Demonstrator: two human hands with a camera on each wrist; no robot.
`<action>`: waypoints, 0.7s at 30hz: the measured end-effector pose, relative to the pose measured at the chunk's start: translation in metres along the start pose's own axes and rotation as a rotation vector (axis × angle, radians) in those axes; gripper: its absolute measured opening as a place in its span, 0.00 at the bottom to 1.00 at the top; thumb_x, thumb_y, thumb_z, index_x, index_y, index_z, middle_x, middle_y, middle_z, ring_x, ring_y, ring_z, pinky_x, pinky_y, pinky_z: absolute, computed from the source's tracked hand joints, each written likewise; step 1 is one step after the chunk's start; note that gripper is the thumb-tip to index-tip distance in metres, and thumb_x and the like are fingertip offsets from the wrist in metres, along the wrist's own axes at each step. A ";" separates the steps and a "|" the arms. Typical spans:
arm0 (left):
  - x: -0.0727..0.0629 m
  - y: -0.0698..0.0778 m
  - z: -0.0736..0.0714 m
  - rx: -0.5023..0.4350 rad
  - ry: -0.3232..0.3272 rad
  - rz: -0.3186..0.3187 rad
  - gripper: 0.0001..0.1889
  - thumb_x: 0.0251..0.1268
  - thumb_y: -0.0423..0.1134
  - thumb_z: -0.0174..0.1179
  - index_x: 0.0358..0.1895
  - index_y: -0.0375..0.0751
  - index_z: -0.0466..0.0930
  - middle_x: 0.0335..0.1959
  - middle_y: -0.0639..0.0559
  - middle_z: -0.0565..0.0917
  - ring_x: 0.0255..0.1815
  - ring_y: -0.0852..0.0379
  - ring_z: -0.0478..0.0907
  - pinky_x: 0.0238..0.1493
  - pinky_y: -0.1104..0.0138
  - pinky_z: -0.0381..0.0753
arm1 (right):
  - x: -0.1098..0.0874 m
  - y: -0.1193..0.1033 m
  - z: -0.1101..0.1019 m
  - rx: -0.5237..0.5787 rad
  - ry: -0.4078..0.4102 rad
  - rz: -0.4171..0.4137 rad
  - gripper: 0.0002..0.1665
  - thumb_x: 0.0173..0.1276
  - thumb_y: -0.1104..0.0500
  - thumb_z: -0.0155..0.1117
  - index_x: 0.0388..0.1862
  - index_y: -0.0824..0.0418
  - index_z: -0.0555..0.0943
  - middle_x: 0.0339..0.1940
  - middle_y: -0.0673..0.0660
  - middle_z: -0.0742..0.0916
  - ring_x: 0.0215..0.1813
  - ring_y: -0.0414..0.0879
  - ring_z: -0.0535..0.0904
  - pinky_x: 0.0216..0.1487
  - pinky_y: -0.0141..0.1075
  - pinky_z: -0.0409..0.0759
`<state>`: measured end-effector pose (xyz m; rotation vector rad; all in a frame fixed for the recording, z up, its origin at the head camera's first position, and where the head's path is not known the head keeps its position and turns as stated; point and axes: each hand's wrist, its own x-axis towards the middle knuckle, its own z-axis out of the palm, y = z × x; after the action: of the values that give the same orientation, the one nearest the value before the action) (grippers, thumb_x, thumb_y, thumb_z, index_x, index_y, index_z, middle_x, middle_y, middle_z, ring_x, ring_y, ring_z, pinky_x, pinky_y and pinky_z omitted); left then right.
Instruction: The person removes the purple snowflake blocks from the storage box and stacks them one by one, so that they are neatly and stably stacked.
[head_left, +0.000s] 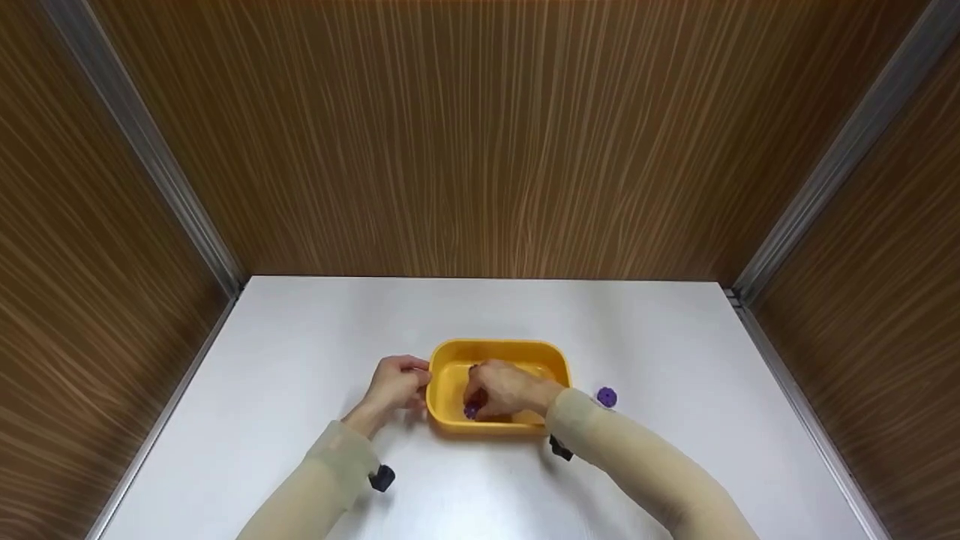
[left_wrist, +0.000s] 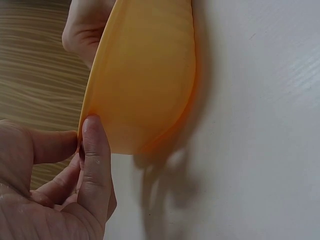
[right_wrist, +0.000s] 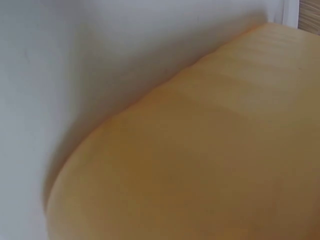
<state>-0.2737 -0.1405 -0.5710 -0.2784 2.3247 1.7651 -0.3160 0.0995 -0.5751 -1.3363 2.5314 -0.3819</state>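
Observation:
A yellow plastic bin (head_left: 498, 430) stands on the white table. My left hand (head_left: 397, 384) pinches its left rim; the left wrist view shows thumb and finger (left_wrist: 96, 165) on either side of the bin's rim (left_wrist: 140, 75). My right hand (head_left: 506, 388) reaches down inside the bin, its curled fingers around a small purple piece (head_left: 471, 410). Other dark purple bits by those fingers are partly hidden. Only the bin's outer wall (right_wrist: 190, 165) fills the right wrist view, where the right hand does not appear.
A round purple piece with a notched edge (head_left: 607, 397) lies on the table (head_left: 660, 337), just right of the bin and beside the right forearm. Wood-grain panels (head_left: 480, 150) with metal corner rails enclose the table at the back and sides.

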 end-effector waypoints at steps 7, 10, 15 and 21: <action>0.001 -0.001 0.001 -0.009 -0.007 -0.006 0.15 0.73 0.32 0.67 0.58 0.33 0.90 0.45 0.42 0.93 0.29 0.58 0.86 0.36 0.62 0.96 | -0.001 -0.002 0.001 0.017 -0.006 0.074 0.10 0.69 0.55 0.85 0.47 0.54 0.96 0.44 0.51 0.93 0.41 0.33 0.79 0.48 0.25 0.87; 0.002 0.000 0.001 -0.010 -0.010 -0.005 0.14 0.73 0.32 0.67 0.58 0.34 0.90 0.44 0.42 0.93 0.30 0.58 0.86 0.37 0.61 0.97 | -0.002 -0.002 0.000 0.002 0.001 0.077 0.11 0.67 0.55 0.86 0.47 0.54 0.96 0.44 0.51 0.93 0.40 0.33 0.79 0.47 0.24 0.86; 0.002 0.001 0.001 -0.003 -0.009 -0.010 0.14 0.74 0.32 0.67 0.58 0.34 0.90 0.45 0.43 0.93 0.32 0.57 0.87 0.39 0.60 0.97 | -0.004 0.000 -0.002 -0.015 -0.004 0.037 0.12 0.69 0.54 0.85 0.49 0.54 0.95 0.45 0.52 0.93 0.42 0.35 0.82 0.48 0.24 0.86; 0.002 0.001 0.000 -0.008 -0.010 0.005 0.15 0.72 0.32 0.66 0.59 0.33 0.90 0.43 0.45 0.93 0.33 0.55 0.88 0.36 0.62 0.96 | -0.006 0.001 -0.004 -0.011 -0.016 -0.018 0.11 0.71 0.54 0.84 0.50 0.54 0.96 0.45 0.52 0.94 0.45 0.39 0.85 0.51 0.24 0.88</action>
<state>-0.2755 -0.1401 -0.5711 -0.2650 2.3141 1.7750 -0.3151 0.1055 -0.5711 -1.3614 2.5132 -0.3604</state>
